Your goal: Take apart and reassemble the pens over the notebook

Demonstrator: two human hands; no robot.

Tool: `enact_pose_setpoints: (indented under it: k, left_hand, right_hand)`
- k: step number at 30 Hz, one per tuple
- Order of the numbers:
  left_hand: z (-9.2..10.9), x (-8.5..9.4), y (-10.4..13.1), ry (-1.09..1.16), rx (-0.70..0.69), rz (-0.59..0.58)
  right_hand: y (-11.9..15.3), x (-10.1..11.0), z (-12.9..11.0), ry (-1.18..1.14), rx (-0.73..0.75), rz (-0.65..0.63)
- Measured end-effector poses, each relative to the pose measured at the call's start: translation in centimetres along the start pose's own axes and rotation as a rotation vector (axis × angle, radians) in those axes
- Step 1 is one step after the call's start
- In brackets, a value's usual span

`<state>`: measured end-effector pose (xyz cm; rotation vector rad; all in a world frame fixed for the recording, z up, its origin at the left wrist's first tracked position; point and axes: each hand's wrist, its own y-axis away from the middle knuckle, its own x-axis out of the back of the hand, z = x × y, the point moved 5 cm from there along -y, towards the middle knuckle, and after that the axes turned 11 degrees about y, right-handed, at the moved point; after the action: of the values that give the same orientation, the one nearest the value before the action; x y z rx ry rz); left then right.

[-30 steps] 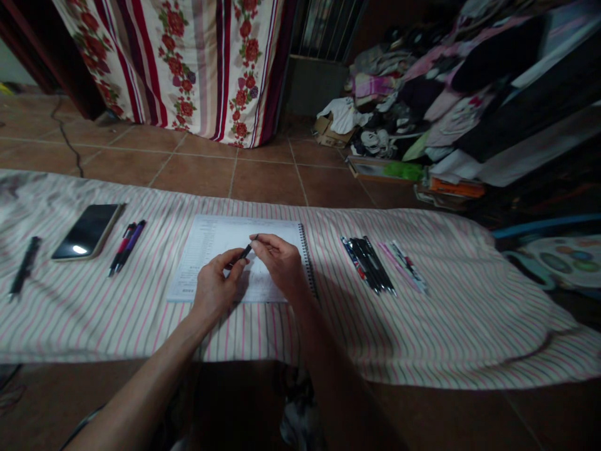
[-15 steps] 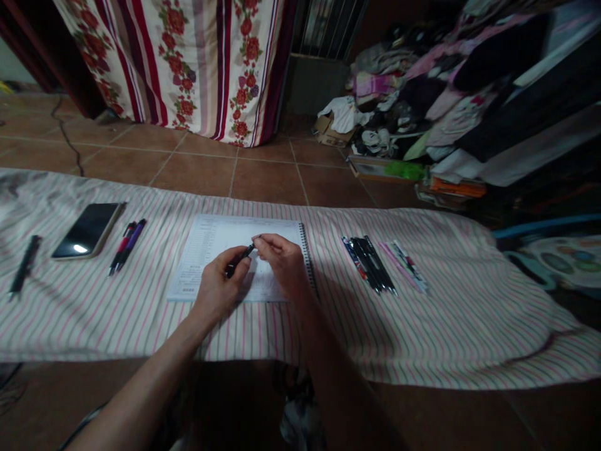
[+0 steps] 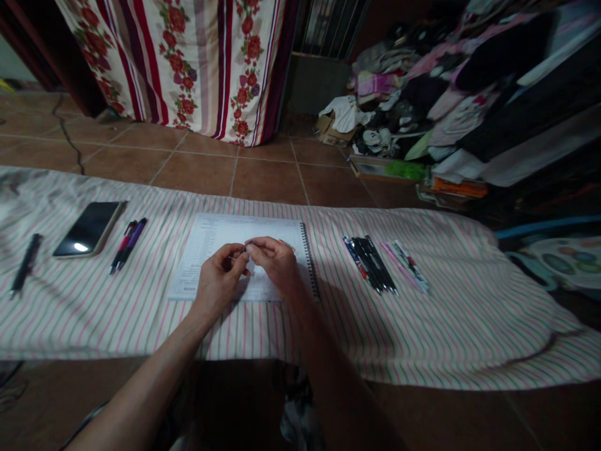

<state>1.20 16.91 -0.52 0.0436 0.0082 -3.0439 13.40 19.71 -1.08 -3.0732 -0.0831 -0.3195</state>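
Observation:
Over an open spiral notebook (image 3: pixel 277 228) my two hands meet, fingertips to fingertips. My left hand (image 3: pixel 220 269) is closed in a pinch on a black pen (image 3: pixel 244 248), of which only small dark bits and a thin light line show between the fingers. At the same spot my right hand (image 3: pixel 277 260) pinches the pen's end with thumb and forefinger. Most of the pen is hidden, and I cannot tell whether it is in one piece. Printed pages of the notebook lie beneath both hands.
On the striped cloth (image 3: pixel 451 338), black pens (image 3: pixel 373 263) and patterned pens (image 3: pixel 406 266) lie right of the notebook. To the left are a red pen (image 3: pixel 123 246), a purple pen (image 3: pixel 133 243), a phone (image 3: pixel 88 229) and a dark pen (image 3: pixel 25 266). Clothes (image 3: pixel 413 88) are heaped behind.
The black pen showed plainly between my hands before and is now mostly covered by fingers. My right hand has shifted slightly left and down, closer to my left hand.

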Motion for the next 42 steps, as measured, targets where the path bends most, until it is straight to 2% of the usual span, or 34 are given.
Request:
enact_pose_setpoints:
  k: [4, 9, 11, 14, 17, 22, 25, 30, 33, 35, 42]
  left_hand:
    - [-0.3, 0.5, -0.2, -0.042, 0.014, 0.033]
    - [-0.5, 1.3, -0.5, -0.072, 0.041, 0.082]
    - [-0.5, 1.4, -0.5, -0.078, 0.042, 0.084]
    - [-0.6, 1.4, -0.5, -0.103, 0.046, 0.080]
    - [-1.0, 1.2, -0.6, -0.150, 0.061, 0.070]
    - [-1.4, 0.9, -0.5, -0.202, 0.042, 0.055]
    - [-1.4, 0.8, -0.4, -0.224, 0.043, 0.052]
    - [-1.4, 0.4, -0.4, -0.175, 0.051, 0.032]
    - [-1.1, -0.1, -0.2, -0.081, 0.057, 0.008]
    - [-0.9, -0.3, -0.1, -0.016, 0.069, -0.005]
    - [-0.2, -0.8, 0.0, 0.116, 0.095, -0.042]
  right_hand:
    - [-0.4, 1.7, 0.4, 0.022, -0.056, 0.061]
    - [-0.9, 7.0, 1.6, -0.011, -0.112, 0.390]
    - [-0.8, 8.6, 2.0, 0.074, -0.093, 0.457]
    - [-0.5, 9.5, 2.3, 0.307, -0.057, 0.447]
    - [-0.3, 9.3, 2.5, 0.506, -0.006, 0.405]
    - [-0.1, 8.8, 2.2, 0.651, 0.081, 0.434]
    - [-0.2, 8.6, 2.1, 0.696, 0.068, 0.432]
    - [-0.6, 7.2, 2.0, 0.395, -0.012, 0.310]
    - [-0.7, 5.0, 1.6, 0.154, -0.109, 0.084]
    - [-0.5, 3.9, 0.9, 0.065, -0.125, 0.007]
    - [-0.2, 2.3, 0.3, -0.021, -0.120, -0.113]
